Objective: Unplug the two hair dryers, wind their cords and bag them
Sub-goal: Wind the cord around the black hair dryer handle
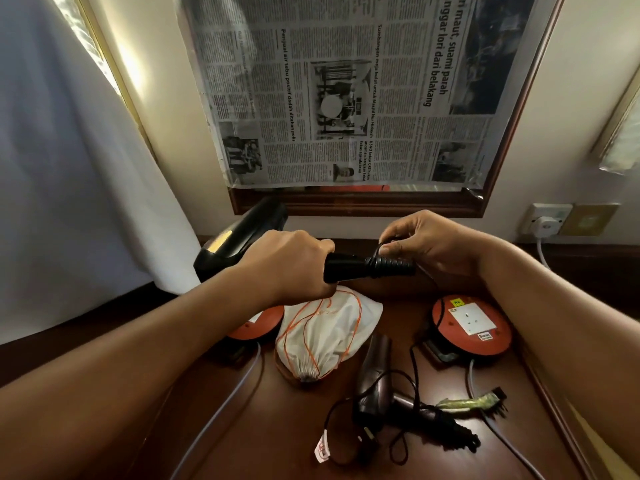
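Gripped in the left hand (291, 263), the hair dryer (242, 237) is glossy black, and the cord (388, 264) wound on its handle beside the right hand (426, 247) is black too. Just under the left hand lies a white drawstring bag (322, 336) with thin orange strings. Below the right hand, an extension reel (472, 323) is orange-red with a white socket face. Nearer the person, a second hair dryer (375, 382) is dark brown with a black cord.
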Demonstrator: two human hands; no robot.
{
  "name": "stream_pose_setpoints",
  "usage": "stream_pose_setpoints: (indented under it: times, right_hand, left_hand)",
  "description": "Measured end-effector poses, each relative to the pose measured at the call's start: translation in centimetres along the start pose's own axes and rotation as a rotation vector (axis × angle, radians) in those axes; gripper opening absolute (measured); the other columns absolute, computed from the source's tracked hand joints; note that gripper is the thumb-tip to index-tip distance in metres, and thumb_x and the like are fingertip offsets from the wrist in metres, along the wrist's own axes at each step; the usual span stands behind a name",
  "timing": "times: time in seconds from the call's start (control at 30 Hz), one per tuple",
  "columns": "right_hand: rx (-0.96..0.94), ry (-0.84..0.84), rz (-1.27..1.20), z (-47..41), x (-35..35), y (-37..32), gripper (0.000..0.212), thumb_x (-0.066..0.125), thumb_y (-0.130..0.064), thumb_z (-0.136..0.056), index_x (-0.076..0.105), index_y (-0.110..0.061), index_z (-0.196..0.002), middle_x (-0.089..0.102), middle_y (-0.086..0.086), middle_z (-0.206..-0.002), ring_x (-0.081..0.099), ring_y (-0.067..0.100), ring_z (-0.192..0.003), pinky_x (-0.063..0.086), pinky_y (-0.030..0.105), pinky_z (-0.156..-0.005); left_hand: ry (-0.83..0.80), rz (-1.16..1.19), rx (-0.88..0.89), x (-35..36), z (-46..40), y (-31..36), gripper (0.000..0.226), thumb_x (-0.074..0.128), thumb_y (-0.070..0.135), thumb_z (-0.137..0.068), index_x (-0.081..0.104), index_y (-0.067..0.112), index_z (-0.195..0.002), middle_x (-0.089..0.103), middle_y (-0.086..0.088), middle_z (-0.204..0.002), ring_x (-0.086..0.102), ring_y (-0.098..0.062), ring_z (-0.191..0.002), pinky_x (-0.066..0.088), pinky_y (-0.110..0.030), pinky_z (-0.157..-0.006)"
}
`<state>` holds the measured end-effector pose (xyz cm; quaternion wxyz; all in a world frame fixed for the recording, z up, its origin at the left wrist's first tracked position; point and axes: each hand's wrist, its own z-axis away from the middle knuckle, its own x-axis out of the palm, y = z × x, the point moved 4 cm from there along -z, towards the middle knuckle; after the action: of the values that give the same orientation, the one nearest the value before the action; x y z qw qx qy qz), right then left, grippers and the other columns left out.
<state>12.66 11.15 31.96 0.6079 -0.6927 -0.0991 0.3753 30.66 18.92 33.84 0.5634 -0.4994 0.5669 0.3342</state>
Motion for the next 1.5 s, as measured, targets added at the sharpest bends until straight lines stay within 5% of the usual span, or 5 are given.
stream_pose_setpoints:
  times: [0.1,0.23,1.13,1.23,1.5]
  right_hand:
    - [-0.021,-0.015,0.100,0.0,-0.5,-0.8,0.018,0.078,-0.014,-0.071,0.073,-0.003,-0.085,0.066,0.024,-0.083,0.059,0.023,-0.075,0.048,0.032,-0.072]
    - [-0.042,-0.005,0.228,0.3,-0.4,-1.6,0.010,0.076,-0.009,-0.076,0.075,-0.007,-0.086,0.072,0.015,-0.088,0.064,0.012,-0.076,0.052,0.019,-0.070]
    - [-0.077,-0.035,0.890,2.9,3.9,-3.1,0.026,0.051,-0.016,-0.091,0.070,-0.013,-0.107,0.057,-0.008,-0.091,0.052,0.010,-0.086,0.042,0.020,-0.073]
    - [-0.023,-0.024,0.880,3.2,4.8,-3.1,0.030,0.043,-0.015,-0.095,0.069,-0.009,-0.108,0.061,0.006,-0.098,0.056,0.019,-0.091,0.047,0.031,-0.081]
    - [-0.012,0.209,0.718,3.7,6.3,-2.7,0.024,0.044,-0.011,-0.094,0.067,-0.006,-0.101,0.055,0.005,-0.092,0.055,0.022,-0.082,0.048,0.030,-0.070]
  left_hand:
    - [-0.010,-0.015,0.003,0.2,-0.2,0.4,0.028,0.054,0.050,-0.086,0.054,0.027,-0.101,0.057,0.008,-0.077,0.054,-0.011,-0.066,0.045,-0.026,-0.060]
    - [-0.018,-0.024,0.010,0.9,-0.4,0.8,0.030,0.056,0.049,-0.086,0.056,0.026,-0.106,0.056,0.007,-0.076,0.054,-0.011,-0.066,0.045,-0.025,-0.059]
    - [-0.109,0.063,-0.098,4.9,-0.1,1.5,0.018,0.055,0.041,-0.089,0.050,0.023,-0.091,0.051,0.007,-0.071,0.053,-0.010,-0.061,0.039,-0.026,-0.053]
    - [-0.099,0.084,-0.134,5.3,-0.2,1.0,0.022,0.056,0.048,-0.086,0.047,0.027,-0.086,0.053,0.008,-0.072,0.052,-0.009,-0.061,0.038,-0.027,-0.052]
    - [-0.063,0.148,-0.162,5.1,-0.5,-0.7,0.020,0.058,0.046,-0.084,0.047,0.029,-0.088,0.053,0.009,-0.072,0.051,-0.008,-0.061,0.036,-0.026,-0.052]
